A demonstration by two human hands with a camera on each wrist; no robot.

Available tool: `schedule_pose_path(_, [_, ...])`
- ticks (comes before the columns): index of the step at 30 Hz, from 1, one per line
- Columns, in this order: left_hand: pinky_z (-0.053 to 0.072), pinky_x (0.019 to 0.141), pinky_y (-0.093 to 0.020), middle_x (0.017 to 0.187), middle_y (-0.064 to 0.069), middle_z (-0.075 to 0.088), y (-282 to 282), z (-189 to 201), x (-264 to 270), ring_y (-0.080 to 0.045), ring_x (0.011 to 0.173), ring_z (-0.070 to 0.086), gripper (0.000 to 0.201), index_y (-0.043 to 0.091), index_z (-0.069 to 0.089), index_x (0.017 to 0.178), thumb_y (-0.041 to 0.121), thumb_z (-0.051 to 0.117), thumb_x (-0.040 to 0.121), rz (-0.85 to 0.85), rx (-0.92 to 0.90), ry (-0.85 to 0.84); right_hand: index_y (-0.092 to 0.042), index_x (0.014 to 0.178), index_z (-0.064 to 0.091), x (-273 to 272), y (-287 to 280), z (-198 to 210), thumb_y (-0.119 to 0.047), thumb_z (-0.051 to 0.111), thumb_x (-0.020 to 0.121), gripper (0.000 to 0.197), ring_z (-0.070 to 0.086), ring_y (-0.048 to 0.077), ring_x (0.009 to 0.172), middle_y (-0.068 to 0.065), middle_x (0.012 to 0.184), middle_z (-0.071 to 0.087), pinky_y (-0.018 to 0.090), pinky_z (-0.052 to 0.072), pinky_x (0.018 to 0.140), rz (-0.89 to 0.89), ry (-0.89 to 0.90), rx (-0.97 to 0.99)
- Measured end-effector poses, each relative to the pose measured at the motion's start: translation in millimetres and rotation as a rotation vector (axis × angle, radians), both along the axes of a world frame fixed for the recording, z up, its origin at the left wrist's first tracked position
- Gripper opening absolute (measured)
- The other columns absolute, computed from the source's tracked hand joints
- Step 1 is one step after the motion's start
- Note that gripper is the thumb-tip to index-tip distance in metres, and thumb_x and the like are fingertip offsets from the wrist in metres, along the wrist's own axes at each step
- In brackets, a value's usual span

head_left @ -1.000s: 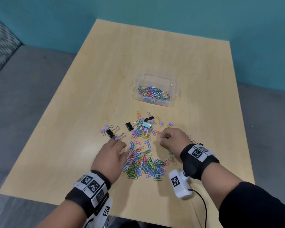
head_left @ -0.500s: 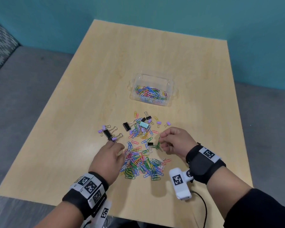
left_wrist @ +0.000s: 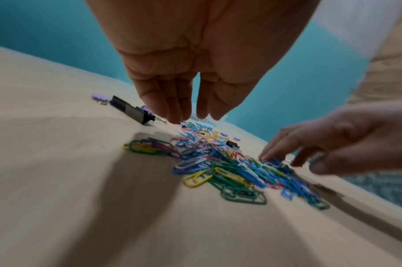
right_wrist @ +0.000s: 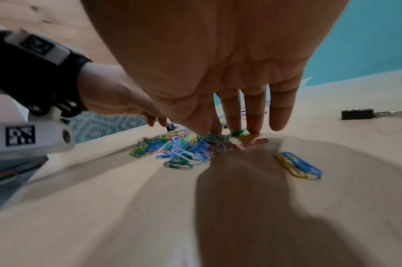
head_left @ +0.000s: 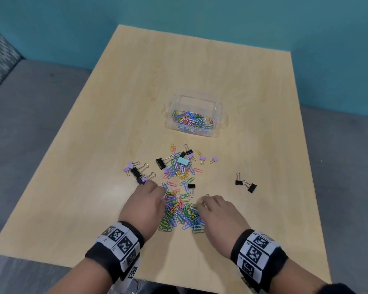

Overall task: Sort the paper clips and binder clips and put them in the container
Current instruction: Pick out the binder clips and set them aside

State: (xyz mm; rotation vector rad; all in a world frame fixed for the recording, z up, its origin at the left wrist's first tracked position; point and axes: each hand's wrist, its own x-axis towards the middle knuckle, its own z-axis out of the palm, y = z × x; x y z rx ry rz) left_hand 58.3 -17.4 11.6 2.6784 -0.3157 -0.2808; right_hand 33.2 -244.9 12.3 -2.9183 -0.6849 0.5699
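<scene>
Binder clips (head_left: 137, 172) in black and lilac lie at the left of a wooden table (head_left: 94, 145). Beside them, the left hand (head_left: 146, 205) hovers with fingers extended and empty over the near edge of a heap of coloured paper clips (head_left: 180, 213). The right hand (head_left: 219, 215), fingers straight, presses its fingertips (right_wrist: 255, 129) into the heap. Beyond, a clear container (head_left: 194, 98) holds paper clips. Two black binder clips (head_left: 245, 184) sit apart at right.
</scene>
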Motion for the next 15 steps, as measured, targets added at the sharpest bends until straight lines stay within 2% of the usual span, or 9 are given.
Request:
schedule_pose_path(4, [0.052, 0.074, -0.038, 0.105, -0.007, 0.060, -15.3, -3.8, 4.9, -0.030, 0.086, 0.056, 0.031, 0.013, 0.063, 0.107, 0.010, 0.061, 0.077, -0.172, 0.105, -0.061, -0.015, 0.115, 0.053, 20.2, 10.3, 10.3, -0.011, 0.055, 0.074, 0.042, 0.049, 0.029, 0.089, 0.005, 0.107, 0.056, 0.038, 0.043, 0.067, -0.036, -0.049, 0.070])
schedule_pose_path(6, [0.052, 0.078, -0.040, 0.116, -0.007, 0.058, -23.6, -6.2, 7.0, -0.030, 0.096, 0.055, 0.034, 0.014, 0.059, 0.113, 0.012, 0.057, 0.079, -0.219, 0.124, -0.033, -0.014, 0.118, 0.051, 34.4, 18.4, 10.5, -0.011, 0.057, 0.073, 0.046, 0.049, 0.030, 0.091, 0.006, 0.109, 0.055, 0.039, 0.042, 0.068, 0.004, -0.066, 0.046])
schedule_pose_path(8, [0.051, 0.081, -0.041, 0.121, -0.007, 0.056, -29.1, -6.9, 7.9, -0.031, 0.102, 0.054, 0.034, 0.014, 0.057, 0.115, 0.014, 0.054, 0.081, -0.237, 0.139, -0.021, -0.014, 0.115, 0.053, 41.9, 23.4, 9.1, -0.013, 0.060, 0.070, 0.045, 0.048, 0.030, 0.093, 0.006, 0.109, 0.054, 0.039, 0.041, 0.069, 0.042, -0.059, -0.009])
schedule_pose_path(12, [0.053, 0.080, -0.041, 0.117, -0.009, 0.059, -27.1, -7.3, 6.8, -0.032, 0.100, 0.057, 0.034, 0.012, 0.060, 0.111, 0.015, 0.062, 0.077, -0.221, 0.146, -0.046, -0.012, 0.108, 0.055, 40.4, 13.5, 6.0, -0.016, 0.062, 0.066, 0.043, 0.047, 0.030, 0.094, 0.006, 0.107, 0.054, 0.041, 0.042, 0.071, 0.014, -0.059, -0.086])
schedule_pose_path(15, [0.052, 0.078, -0.042, 0.113, -0.010, 0.061, -17.9, -8.4, 10.7, -0.033, 0.096, 0.056, 0.033, 0.012, 0.062, 0.108, 0.015, 0.064, 0.075, -0.169, 0.190, -0.061, -0.012, 0.112, 0.058, 35.9, -5.7, 2.4, -0.012, 0.062, 0.064, 0.048, 0.049, 0.030, 0.094, 0.005, 0.107, 0.058, 0.040, 0.046, 0.071, -0.075, -0.070, -0.083])
